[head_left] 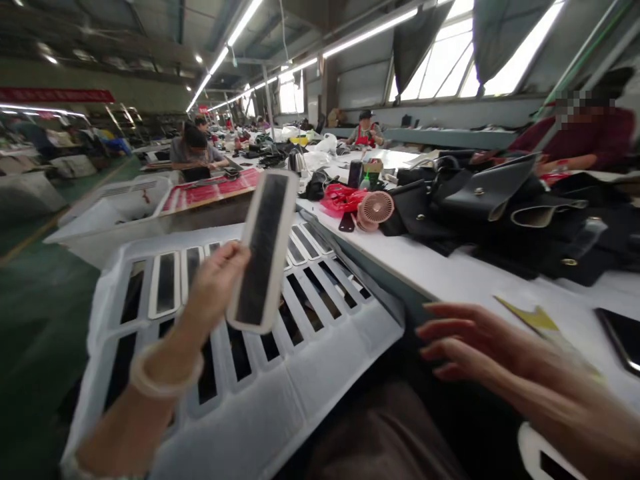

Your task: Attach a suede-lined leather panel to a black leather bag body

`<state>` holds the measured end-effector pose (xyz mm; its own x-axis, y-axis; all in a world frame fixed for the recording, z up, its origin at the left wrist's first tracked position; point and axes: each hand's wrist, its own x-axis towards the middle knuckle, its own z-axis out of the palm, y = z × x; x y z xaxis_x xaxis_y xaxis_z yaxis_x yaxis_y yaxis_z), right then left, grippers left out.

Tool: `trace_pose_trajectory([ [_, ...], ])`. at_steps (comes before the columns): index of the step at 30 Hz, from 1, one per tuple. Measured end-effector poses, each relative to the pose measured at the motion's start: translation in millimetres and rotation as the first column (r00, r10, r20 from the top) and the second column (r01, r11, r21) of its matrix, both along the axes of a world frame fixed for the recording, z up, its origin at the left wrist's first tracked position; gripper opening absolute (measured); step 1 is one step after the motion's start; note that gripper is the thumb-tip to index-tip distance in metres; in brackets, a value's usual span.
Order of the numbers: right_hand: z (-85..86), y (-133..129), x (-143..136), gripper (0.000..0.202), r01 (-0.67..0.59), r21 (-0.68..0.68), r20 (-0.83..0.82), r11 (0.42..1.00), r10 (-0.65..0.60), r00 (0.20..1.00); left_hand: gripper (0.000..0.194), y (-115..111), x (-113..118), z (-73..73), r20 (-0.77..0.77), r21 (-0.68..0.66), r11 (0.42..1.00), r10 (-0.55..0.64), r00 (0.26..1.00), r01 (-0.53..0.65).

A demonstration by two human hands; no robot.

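My left hand (pixel 216 279) pinches the lower left edge of a long panel (pixel 265 250) with rounded corners, a black middle and a pale border, raised at a slant. Below it, a white slotted plastic crate (pixel 305 393) lies on its side or upside down, which I cannot tell. Similar panels, such as one bordered panel (pixel 165 283), lie in a row on its slats. My right hand (pixel 470 343) is over the table's near edge, fingers spread and slightly blurred, holding nothing. Beneath its forearm, part of a white-edged piece (pixel 537 450) shows at the bottom right.
The white worktable (pixel 400 260) carries black leather bags (pixel 493 190), a pink fan (pixel 375 210), a red plastic bag (pixel 343 199), a yellow piece (pixel 535 319) and a phone (pixel 623 337). A white bin (pixel 115 227) stands at the left. Several people work at tables beyond.
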<state>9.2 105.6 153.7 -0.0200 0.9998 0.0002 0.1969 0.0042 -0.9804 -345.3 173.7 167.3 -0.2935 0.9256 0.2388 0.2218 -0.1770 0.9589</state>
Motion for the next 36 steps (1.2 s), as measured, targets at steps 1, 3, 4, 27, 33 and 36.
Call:
trace_pose_trajectory([
  [1,2.9,-1,-8,0.061,-0.052,-0.028,-0.04,0.998,0.051,0.998,0.025,-7,42,-14.9,-0.002,0.033,0.998,-0.061,0.998,0.061],
  [3,5.2,-5,-20,0.067,-0.096,-0.053,-0.166,0.994,0.086,0.982,0.025,-26,122,-41.4,-0.062,0.14,0.975,-0.163,0.985,0.17],
  [4,4.6,-8,-22,0.067,-0.074,-0.044,-0.228,0.996,0.062,0.972,0.023,-37,158,-52.2,-0.087,0.185,0.952,-0.233,0.969,0.246],
  [27,-41.3,-170,240,0.086,0.586,0.194,0.236,0.787,-0.617,0.751,0.049,-99,341,-162.5,0.041,-0.121,0.717,-0.687,0.725,0.687],
  [33,-75.7,-168,245,0.086,0.594,0.348,0.324,0.725,-0.688,0.65,0.066,-100,347,-199.4,0.299,-0.298,0.696,-0.581,0.757,0.653],
  [36,-88.1,-164,245,0.088,0.547,0.403,0.363,0.733,-0.677,0.64,0.067,-97,348,-212.1,0.36,-0.35,0.69,-0.526,0.771,0.634],
])
